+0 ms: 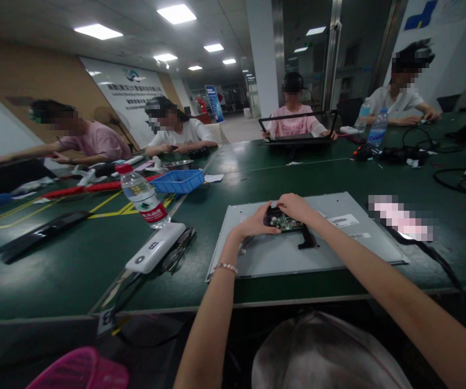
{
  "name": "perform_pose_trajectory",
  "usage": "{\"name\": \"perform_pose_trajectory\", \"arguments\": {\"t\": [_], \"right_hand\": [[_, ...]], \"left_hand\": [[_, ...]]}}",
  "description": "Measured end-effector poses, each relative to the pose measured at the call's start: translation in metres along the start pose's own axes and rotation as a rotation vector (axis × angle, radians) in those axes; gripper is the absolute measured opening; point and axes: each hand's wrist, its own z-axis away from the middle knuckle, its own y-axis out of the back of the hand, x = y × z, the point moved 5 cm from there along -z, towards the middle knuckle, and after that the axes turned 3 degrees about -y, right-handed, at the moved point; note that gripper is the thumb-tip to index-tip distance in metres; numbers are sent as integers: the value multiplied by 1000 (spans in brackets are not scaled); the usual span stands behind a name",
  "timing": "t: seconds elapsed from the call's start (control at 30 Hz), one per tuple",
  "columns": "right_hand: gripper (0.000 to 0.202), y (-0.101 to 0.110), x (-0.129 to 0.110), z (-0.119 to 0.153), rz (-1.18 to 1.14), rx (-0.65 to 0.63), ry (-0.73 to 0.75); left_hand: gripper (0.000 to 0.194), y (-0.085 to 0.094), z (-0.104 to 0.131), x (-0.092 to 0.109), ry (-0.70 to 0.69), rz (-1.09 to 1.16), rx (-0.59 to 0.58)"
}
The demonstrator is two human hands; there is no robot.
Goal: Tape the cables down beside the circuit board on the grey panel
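A green circuit board (pixel 285 222) in a black bracket (pixel 308 239) lies over the back of a flat grey-white display panel (pixel 257 263) in front of me. My left hand (pixel 256 221) grips the board's left side, thumb along the near edge and fingers at the far side. Pinched fingers of my right hand (pixel 294 207) rest at the board's far edge, close to the left fingertips; whatever is between them is hidden. White labels (pixel 343 220) are stuck on the panel to the right of the board.
Left of the panel are a white power bank (pixel 155 249), glasses (pixel 179 249), a red-capped water bottle (pixel 146 200) and a blue basket (pixel 179 181). A blurred-out phone (pixel 401 219) lies to the right. Several people sit around the green table (pixel 233 294); one holds a black frame (pixel 298 115).
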Motion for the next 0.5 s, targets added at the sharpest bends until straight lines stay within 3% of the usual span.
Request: {"name": "perform_pose_trajectory", "arguments": {"t": [0.5], "right_hand": [[25,-1,5,-2,-63,22,30]], "left_hand": [[115,0,-1,2,-18,0,-1]]}}
